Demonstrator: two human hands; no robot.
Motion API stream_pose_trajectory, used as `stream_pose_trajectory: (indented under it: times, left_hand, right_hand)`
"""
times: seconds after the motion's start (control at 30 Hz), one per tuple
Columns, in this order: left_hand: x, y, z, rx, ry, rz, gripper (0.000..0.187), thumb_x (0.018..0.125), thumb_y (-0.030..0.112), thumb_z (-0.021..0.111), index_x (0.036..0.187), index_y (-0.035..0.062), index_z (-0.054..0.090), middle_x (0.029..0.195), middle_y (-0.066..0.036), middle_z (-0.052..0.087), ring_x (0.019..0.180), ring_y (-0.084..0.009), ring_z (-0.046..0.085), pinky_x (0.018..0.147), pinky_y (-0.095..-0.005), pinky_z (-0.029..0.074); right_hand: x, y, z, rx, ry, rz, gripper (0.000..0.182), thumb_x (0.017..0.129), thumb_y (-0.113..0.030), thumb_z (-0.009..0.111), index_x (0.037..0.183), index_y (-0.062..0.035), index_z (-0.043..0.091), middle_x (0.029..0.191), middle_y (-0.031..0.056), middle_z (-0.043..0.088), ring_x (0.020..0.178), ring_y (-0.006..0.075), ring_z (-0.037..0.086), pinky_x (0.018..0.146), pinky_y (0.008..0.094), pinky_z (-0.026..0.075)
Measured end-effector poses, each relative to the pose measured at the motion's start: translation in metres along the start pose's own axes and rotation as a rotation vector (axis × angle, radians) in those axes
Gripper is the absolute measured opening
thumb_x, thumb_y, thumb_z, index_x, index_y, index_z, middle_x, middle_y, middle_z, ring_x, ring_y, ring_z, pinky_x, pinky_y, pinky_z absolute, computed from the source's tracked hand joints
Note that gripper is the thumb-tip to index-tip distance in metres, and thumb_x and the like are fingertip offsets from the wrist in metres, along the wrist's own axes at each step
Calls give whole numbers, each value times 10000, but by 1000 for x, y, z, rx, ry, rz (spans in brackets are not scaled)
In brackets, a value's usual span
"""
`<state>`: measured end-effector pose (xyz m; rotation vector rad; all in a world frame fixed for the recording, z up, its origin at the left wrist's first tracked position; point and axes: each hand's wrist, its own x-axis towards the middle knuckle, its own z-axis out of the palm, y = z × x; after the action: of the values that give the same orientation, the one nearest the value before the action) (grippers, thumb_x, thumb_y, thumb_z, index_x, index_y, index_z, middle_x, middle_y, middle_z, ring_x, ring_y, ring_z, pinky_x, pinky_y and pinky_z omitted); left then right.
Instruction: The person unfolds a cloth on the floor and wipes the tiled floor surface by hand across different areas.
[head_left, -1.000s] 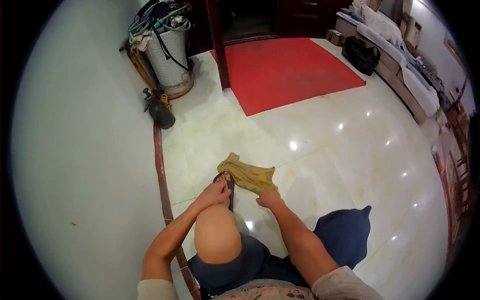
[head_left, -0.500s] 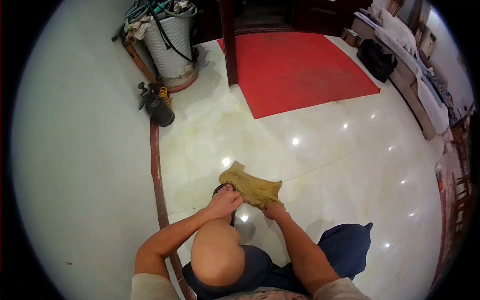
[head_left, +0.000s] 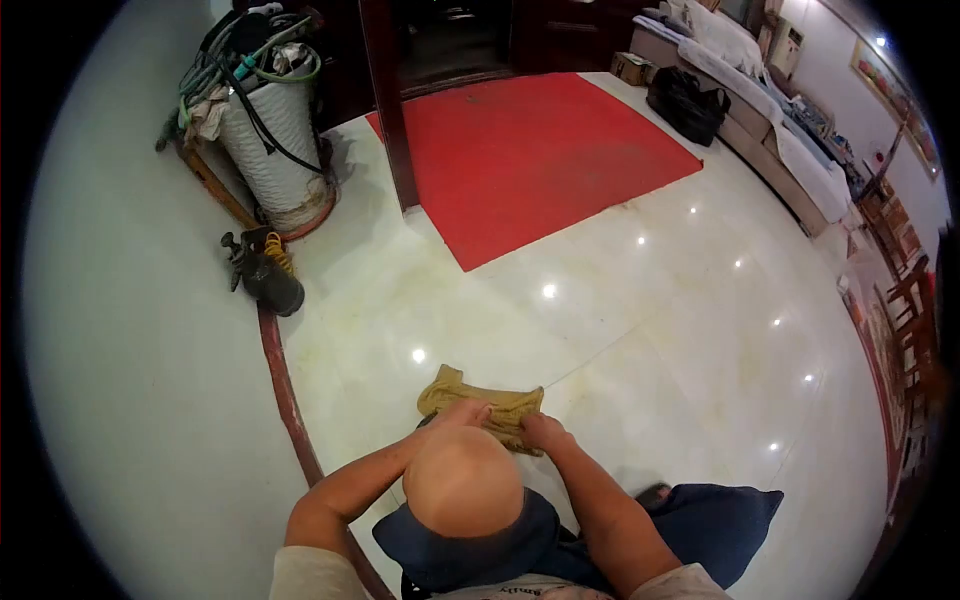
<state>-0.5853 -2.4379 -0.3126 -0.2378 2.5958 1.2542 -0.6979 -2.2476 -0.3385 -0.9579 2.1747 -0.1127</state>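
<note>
A crumpled mustard-yellow cloth lies on the shiny tiled floor in front of my raised knee. My left hand is at the near left part of the cloth with its fingers closed on it; the knee partly hides this hand. At the right edge of the cloth, my right hand grips a bunched corner. The far left end of the cloth rests loose on the tiles. My foot on that side is almost wholly covered by the knee and left hand.
A red mat lies ahead by the doorway. Along the left wall stand a dark pump sprayer and a white bin heaped with hoses. A black bag sits beside the sofa at the right.
My left hand has moved from beside my foot onto the cloth. The cloth looks more bunched and its right edge sits nearer me. My view has tilted up and turned right.
</note>
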Motion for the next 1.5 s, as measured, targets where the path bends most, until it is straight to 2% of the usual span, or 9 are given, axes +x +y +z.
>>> stream_pose_trajectory:
  times: [0.17,0.27,0.37,0.67,0.8,0.97,1.13,1.27,1.5]
  left_hand:
    - [13,-44,32,-63,-55,28,328,963,238,469,1239,63,490,1077,-193,605,956,-376,580,821,-408,475]
    - [-20,17,-21,-44,-103,-120,439,884,262,585,1264,72,471,1169,-193,571,1106,-378,529,919,-459,424]
    - [-2,-72,29,468,36,-139,455,895,320,562,1271,80,475,1331,-192,458,1245,-398,402,990,-526,348]
    - [-5,-90,41,395,-158,-251,514,956,502,353,1397,248,424,1470,-172,296,1337,-476,230,1074,-592,221]
    - [-9,-106,37,288,-135,-251,522,962,519,334,1387,235,441,1484,-166,285,1367,-473,178,1083,-599,202]
    - [-38,-84,-9,303,-11,-442,504,987,473,313,1373,185,460,1479,-175,301,1383,-420,193,1111,-566,173]
    - [-102,-184,3,475,209,-301,512,969,450,372,1294,80,514,1402,-201,411,1311,-454,306,1052,-596,240]
    - [-170,-200,21,123,526,-875,630,945,464,403,1411,43,349,1486,-278,206,1355,-492,168,1091,-594,139]
    - [-188,-199,40,98,611,-1061,802,891,524,486,1468,39,209,1516,-288,70,1389,-479,33,1109,-586,15]
  right_hand:
    - [-44,-44,-40,205,64,-4,287,843,-235,511,1024,-37,614,1061,208,631,999,367,603,862,449,482]
    - [-31,-37,-29,115,22,-38,304,848,-211,522,1103,-49,556,1135,206,575,1027,387,575,876,448,475]
    - [12,-14,8,-35,49,-63,395,841,-226,559,1195,-67,486,1204,205,500,1078,405,532,913,454,455]
    - [42,-21,54,-68,67,-15,646,768,-267,648,1341,-104,396,1303,254,430,1181,406,472,970,476,413]
    - [24,-71,-17,-23,-161,45,584,765,-242,632,1307,-112,457,1313,265,423,1185,414,465,967,470,415]
    - [75,-91,2,69,-7,-218,516,815,-240,573,1272,-28,463,1327,252,430,1217,401,437,994,430,397]
    - [153,-156,49,105,-372,-328,535,868,-271,523,1316,5,424,1351,229,427,1253,383,407,1028,404,366]
    - [143,-208,73,-27,-322,-596,537,882,-276,506,1352,-30,414,1372,179,429,1280,333,400,1044,428,343]
    - [140,-238,90,-608,-277,-805,603,872,-308,556,1426,-185,354,1465,94,347,1379,355,255,1075,558,245]
